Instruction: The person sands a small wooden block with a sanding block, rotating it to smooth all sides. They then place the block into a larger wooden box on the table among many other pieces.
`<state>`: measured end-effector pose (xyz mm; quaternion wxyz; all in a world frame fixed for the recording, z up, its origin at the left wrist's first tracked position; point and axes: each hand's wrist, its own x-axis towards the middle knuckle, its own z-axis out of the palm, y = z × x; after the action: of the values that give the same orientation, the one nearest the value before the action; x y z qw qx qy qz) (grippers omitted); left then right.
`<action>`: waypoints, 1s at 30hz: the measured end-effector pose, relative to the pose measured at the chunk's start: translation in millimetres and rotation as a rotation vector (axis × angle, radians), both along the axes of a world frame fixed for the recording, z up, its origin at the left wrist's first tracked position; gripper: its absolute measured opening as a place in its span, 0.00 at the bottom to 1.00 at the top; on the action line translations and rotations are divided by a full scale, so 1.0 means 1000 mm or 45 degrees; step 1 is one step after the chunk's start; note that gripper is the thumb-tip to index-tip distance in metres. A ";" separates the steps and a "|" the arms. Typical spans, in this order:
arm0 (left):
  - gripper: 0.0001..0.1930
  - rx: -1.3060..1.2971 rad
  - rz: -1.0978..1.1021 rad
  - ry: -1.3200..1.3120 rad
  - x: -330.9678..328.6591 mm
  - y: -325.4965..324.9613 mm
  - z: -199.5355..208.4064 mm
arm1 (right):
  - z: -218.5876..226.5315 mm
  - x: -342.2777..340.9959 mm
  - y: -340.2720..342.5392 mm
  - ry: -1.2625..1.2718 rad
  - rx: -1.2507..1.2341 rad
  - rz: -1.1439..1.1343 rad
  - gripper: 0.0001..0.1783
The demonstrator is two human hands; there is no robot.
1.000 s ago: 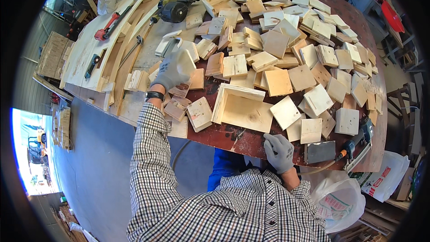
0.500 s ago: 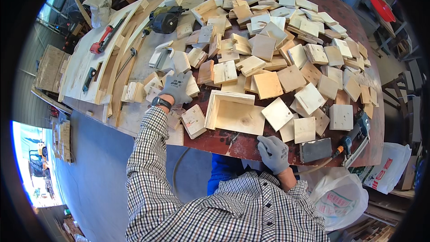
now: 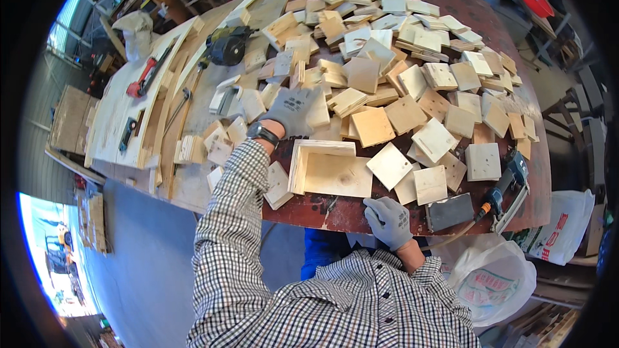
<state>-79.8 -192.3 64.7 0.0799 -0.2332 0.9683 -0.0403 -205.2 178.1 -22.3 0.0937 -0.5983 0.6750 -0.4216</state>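
Note:
My left hand (image 3: 293, 111), in a grey work glove, reaches onto the near left part of a big pile of wooden blocks (image 3: 361, 75). Its fingers are spread against a pale square block (image 3: 318, 113), covering that block's left side; no lifted block shows. My right hand (image 3: 389, 222), gloved alike, rests at the table's near edge with its fingers curled in and nothing visible in them. Between the hands lies an L-shaped wooden piece (image 3: 338, 177), a flat board with raised strips on its left and far sides. Left of it sits another thick block (image 3: 277, 185).
At the right edge of the red table (image 3: 303, 216) lie a pneumatic nail gun (image 3: 509, 187) with its hose and a dark grey block (image 3: 450, 212). Boards, a red tool (image 3: 143, 77) and a black-and-yellow coil nailer (image 3: 227, 45) occupy the left. Plastic bags (image 3: 490, 283) hang at lower right.
My left hand has moved right across the blocks, from the left cluster to the pale square block. My right hand stays curled at the edge. The view has shifted slightly.

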 end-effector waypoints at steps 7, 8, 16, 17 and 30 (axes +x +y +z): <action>0.60 0.131 0.024 -0.231 0.000 0.002 -0.009 | -0.004 -0.001 0.002 -0.077 -0.041 0.023 0.13; 0.61 0.164 0.050 -0.246 -0.003 0.002 -0.007 | -0.004 -0.001 0.003 -0.077 -0.026 0.022 0.12; 0.68 0.336 0.251 -0.247 -0.016 0.003 -0.013 | -0.003 -0.002 0.006 -0.111 -0.009 0.005 0.12; 0.68 0.362 0.266 -0.254 -0.019 0.003 -0.007 | -0.003 -0.003 0.006 -0.113 -0.002 0.011 0.12; 0.75 1.095 0.050 1.193 0.069 0.091 0.078 | 0.046 0.001 0.001 -0.838 -0.036 0.053 0.34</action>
<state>-11.2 -100.8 142.7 -0.2650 -0.1909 0.8257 0.4600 -203.9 179.1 23.4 0.3073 -0.4448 0.5901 -0.5996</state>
